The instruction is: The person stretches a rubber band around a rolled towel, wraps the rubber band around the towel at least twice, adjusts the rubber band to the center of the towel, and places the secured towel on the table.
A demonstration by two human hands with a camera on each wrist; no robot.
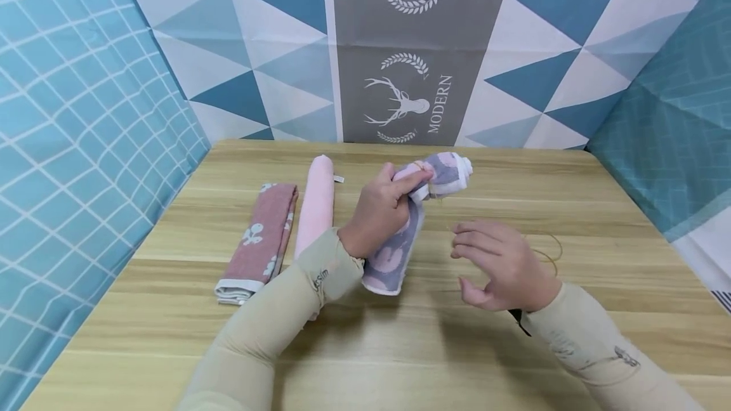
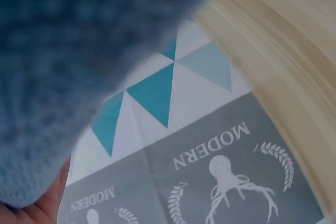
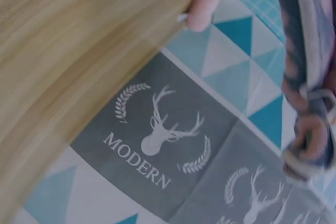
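Note:
My left hand [image 1: 377, 211] grips a grey and pink patterned towel [image 1: 394, 252] above the table. The towel's upper part is rolled, with a thin yellowish band around it; the lower part hangs below the hand. Blurred cloth of this towel [image 2: 79, 66] fills much of the left wrist view. My right hand [image 1: 502, 265] is to the right of the towel, apart from it, fingers loosely bent and thumb spread. In the right wrist view the towel [image 3: 310, 35] runs down the right edge.
A folded dusty-red towel [image 1: 257, 240] with white motifs lies on the left of the wooden table [image 1: 599, 208]. Beside it is a rolled pale pink towel [image 1: 316, 202] with a small white tag. Thin yellow rubber bands [image 1: 551, 257] lie behind my right hand. Patterned cloth [image 1: 285, 49] stands behind the table.

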